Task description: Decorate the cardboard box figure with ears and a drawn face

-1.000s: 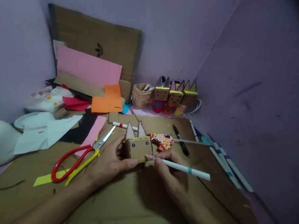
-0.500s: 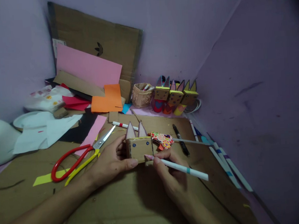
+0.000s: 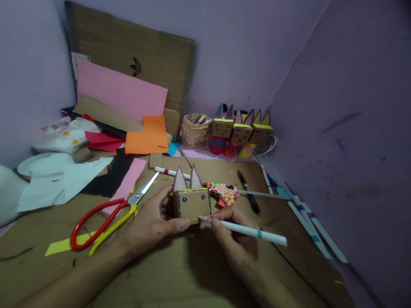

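Note:
My left hand (image 3: 151,223) grips a small cardboard box head (image 3: 192,204) with two pink-lined pointed ears and two blue dot eyes. It holds the box from its left side, thumb under the front. My right hand (image 3: 233,238) holds a white marker (image 3: 252,233) with a teal band; its pink tip touches the lower front edge of the box. Both rest over a brown cardboard sheet (image 3: 171,277) that covers the floor.
Red-and-yellow scissors (image 3: 106,216) lie left of my left hand. Three finished box figures (image 3: 241,132) stand by the wall beside a small woven basket (image 3: 193,130). Pink (image 3: 118,92) and orange paper (image 3: 149,138), loose markers (image 3: 307,224) and a patterned paper piece (image 3: 223,192) lie around.
The marker tip has shifted slightly along the lower edge of the box face. My left hand and the box stay in place.

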{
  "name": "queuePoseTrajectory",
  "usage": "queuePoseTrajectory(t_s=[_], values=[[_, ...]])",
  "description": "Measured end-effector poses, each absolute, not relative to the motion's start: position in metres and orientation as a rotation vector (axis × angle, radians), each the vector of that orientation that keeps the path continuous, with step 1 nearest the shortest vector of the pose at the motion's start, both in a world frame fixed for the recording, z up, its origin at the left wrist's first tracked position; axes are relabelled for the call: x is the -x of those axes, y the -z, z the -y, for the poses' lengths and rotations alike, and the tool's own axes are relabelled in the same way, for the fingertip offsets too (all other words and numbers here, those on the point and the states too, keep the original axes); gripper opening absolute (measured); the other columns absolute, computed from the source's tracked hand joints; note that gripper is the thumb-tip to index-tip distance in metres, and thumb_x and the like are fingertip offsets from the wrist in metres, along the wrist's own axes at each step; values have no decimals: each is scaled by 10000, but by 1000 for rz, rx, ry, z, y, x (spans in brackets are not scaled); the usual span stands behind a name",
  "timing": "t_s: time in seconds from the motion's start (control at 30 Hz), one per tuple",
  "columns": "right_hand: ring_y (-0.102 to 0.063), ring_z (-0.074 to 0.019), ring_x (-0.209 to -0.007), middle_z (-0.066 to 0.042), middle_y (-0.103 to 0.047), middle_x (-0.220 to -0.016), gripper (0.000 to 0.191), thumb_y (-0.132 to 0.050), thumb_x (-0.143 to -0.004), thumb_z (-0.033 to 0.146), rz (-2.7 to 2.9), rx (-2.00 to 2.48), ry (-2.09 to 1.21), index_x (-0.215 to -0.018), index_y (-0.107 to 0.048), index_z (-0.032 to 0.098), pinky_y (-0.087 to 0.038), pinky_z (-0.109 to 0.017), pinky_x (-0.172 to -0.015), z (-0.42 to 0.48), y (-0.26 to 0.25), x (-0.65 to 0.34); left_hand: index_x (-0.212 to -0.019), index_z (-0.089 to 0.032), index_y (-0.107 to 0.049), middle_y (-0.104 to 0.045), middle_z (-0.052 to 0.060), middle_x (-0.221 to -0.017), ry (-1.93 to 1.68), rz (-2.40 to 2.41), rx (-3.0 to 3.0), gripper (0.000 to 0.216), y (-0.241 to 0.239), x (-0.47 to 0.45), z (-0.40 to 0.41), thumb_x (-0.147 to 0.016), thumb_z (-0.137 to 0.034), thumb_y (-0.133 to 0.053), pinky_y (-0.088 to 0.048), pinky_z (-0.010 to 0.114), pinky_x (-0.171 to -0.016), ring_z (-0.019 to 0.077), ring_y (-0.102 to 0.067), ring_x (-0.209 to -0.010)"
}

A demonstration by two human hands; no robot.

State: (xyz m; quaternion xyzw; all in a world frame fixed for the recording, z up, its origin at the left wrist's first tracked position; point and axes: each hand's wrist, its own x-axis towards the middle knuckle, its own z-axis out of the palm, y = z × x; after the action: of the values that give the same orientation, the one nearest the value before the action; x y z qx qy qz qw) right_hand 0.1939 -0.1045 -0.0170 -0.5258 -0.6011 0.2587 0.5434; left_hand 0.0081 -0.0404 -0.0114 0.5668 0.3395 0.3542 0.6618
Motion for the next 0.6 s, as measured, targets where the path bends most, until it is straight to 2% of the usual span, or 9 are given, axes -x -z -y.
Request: queuePoseTrajectory(t_s=[0.3,0.47,0.6], values=[[-446,-97,-444,38,-523,-517,212,-606,-839,323,1354,1276,-581,-674,-590,190,-317,-201,-413,102,20,-196,-1311,-189,-454,-593,146,-1325,-786,-780,-1304,754,11,-8,39,-667,-346,-813,-497,428,-979,316,-584,-1188],[-473,-101,-463,24,-570,-550,188,-600,-848,309,1388,1260,-593,-704,-617,188,-337,-204,-426,102,18,-194,-1302,-193,-465,-581,146,-1343,-786,-807,-1294,762,11,-8,40,-649,-357,-822,-504,429,-970,317,-591,-1178],[-441,-94,-435,37,-526,-512,209,-620,-834,329,1401,1265,-597,-682,-619,187,-309,-201,-406,103,14,-193,-1315,-197,-452,-578,147,-1346,-771,-794,-1287,765,11,-8,41,-660,-348,-818,-506,425,-970,316,-582,-1192]])
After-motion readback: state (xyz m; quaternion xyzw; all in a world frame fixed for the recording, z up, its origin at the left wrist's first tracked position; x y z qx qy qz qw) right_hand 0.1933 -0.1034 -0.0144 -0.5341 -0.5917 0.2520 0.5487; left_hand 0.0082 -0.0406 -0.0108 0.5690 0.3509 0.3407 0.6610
